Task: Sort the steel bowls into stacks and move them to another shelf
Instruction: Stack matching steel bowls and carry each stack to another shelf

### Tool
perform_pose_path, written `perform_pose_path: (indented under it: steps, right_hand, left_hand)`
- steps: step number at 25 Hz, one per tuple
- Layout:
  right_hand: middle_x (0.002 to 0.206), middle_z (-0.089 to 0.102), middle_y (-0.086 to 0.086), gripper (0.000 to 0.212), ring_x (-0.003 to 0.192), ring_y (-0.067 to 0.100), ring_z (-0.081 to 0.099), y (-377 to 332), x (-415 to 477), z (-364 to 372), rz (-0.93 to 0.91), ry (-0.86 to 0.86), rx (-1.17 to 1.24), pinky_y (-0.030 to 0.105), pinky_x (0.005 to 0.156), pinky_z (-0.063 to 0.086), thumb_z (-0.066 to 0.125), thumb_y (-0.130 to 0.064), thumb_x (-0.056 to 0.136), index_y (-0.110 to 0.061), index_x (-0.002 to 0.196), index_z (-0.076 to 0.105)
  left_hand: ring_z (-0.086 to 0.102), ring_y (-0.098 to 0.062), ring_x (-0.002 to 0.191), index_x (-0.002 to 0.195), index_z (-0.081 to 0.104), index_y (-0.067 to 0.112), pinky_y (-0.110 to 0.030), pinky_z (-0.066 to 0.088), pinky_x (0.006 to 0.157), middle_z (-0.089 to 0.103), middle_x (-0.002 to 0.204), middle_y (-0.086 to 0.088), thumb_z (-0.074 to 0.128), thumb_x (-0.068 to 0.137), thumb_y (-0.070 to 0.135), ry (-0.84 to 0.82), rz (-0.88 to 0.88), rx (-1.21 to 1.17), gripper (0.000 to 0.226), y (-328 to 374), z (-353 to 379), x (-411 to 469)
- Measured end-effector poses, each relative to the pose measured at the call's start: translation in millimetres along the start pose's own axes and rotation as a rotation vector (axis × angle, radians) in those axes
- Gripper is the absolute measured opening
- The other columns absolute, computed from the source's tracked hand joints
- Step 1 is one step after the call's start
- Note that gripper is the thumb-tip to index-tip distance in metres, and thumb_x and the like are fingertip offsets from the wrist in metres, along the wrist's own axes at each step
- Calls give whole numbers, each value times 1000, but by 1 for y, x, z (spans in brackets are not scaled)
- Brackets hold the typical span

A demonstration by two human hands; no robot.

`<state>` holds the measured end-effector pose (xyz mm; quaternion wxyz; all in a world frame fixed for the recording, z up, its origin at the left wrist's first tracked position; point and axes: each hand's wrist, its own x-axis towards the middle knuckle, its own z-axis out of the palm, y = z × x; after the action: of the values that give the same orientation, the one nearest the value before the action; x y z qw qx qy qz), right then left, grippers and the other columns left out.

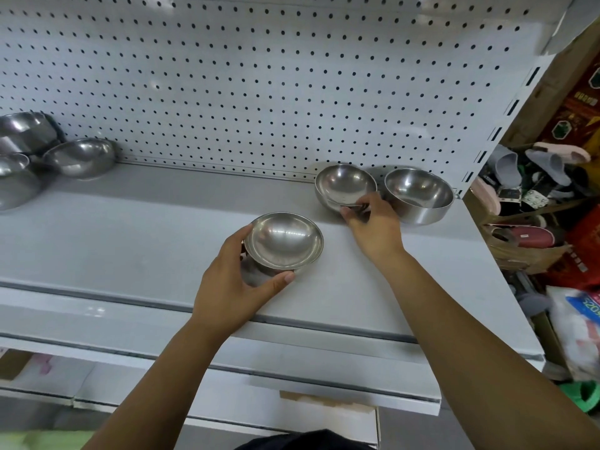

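My left hand grips a small steel bowl by its underside, thumb at the near rim, just above the white shelf. My right hand pinches the near rim of a second small bowl, which is tilted toward the pegboard at the shelf's back right. A deeper steel bowl stands upright right beside it, at the shelf's right end. Several larger steel bowls are heaped at the far left of the same shelf.
A white pegboard backs the shelf. Lower white shelves jut out below my arms. To the right of the shelf upright is a cluttered pile of slippers, bags and boxes.
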<state>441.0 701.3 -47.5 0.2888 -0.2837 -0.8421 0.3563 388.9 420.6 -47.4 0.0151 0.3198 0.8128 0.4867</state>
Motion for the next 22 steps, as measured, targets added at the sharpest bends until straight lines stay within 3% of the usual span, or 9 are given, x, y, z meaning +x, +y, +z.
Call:
perform_pose_path:
  steps: [5,12,16,18,22]
  right_hand:
    - [94,63,3,23,87,18,58,-5,-9,-11,14,-22,126,26,79,47,76,-19,92,-4,102,61]
    - [109,67,-17,20,109,5,65,-46,-41,-34,-119,-151,324,23,88,54,75,-27,93,-35,104,61]
    - [110,67,-19,23,113,7,64,-61,-66,-31,-176,-272,352,34,98,54,76,-31,92,-28,112,64]
    - [112,66,-21,25,116,7,62,-62,-76,-25,-157,-327,345,39,102,53,75,-34,92,-29,113,64]
    - [125,63,-19,34,123,2,56,-60,-91,-15,-112,-358,314,38,106,50,78,-34,90,-32,121,65]
  left_hand:
    - [57,-3,115,147,39,40,-17,45,89,53,139,22,76,64,74,-21,-4,0,97,0,1,0]
    - [56,1,115,152,30,40,-24,48,96,50,137,25,76,67,74,-30,-31,5,102,-3,1,2]
    - [51,-4,126,158,22,33,-30,46,105,45,146,24,72,67,80,-43,-73,-2,115,-5,1,4]
    - [51,-5,133,158,26,33,-33,47,110,47,151,19,67,72,80,-36,-61,-40,106,-5,1,4]
    - [51,0,136,153,40,31,-30,45,110,57,143,24,52,95,63,21,6,-186,67,0,0,0]
